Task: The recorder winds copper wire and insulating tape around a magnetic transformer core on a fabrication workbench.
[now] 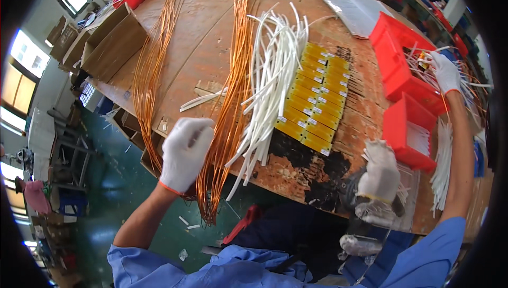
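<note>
My left hand (185, 153), in a white glove, is closed with curled fingers beside a bundle of copper wires (239, 71) that hangs over the table's near edge. Whatever may be in its fingers I cannot make out. Further right lies a pile of white tubes (275, 50), partly along the copper bundle. My right hand (445, 72), also gloved, reaches over a red bin (394, 60) of mixed wires and small parts at the far right. Its fingers look pinched together at the bin's contents; what they hold is too small to tell.
Yellow rectangular pieces (315, 97) with white labels lie in rows beside the tubes. A second red bin (398, 132) holds short white tubes. Another copper bundle (153, 76) lies left, near a cardboard box (114, 39). A worn glove-like white bundle (380, 171) stands at the near edge.
</note>
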{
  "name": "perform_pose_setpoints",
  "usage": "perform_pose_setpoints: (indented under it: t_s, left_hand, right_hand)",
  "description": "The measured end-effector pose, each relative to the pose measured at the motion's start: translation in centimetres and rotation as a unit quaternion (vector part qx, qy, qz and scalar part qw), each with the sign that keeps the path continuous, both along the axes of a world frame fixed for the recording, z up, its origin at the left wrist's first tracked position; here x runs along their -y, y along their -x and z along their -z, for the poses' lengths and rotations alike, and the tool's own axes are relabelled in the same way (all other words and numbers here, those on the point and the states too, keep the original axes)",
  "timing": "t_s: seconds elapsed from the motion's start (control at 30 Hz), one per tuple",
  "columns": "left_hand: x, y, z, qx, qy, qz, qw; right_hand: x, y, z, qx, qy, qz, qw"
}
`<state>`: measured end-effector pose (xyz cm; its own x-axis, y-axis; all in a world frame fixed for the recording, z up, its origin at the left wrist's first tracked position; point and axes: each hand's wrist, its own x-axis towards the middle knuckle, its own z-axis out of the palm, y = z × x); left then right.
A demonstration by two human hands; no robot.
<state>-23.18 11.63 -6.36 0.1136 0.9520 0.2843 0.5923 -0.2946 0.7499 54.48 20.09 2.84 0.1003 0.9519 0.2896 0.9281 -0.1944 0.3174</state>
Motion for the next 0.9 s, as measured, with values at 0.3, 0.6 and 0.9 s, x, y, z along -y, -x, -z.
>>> perform_pose_setpoints:
  t_s: [0.3,0.6,0.9]
  left_hand:
    - [-7.4,-4.7,0.5,-0.063,-0.094,0.125,0.986]
    - [-6.1,-15.3,3.7,-0.384,-0.248,0.334,0.824]
    - [-3.4,-16.8,-2.1,-0.144,-0.026,0.298,0.943]
  right_hand:
    - [5.6,1.8,0.5,0.186,-0.142,-0.043,0.971]
    - [28.7,36.3,-3.5,-0.242,-0.082,-0.214,0.943]
    - [43.6,49.2,12.7,-0.870,0.021,0.139,0.472]
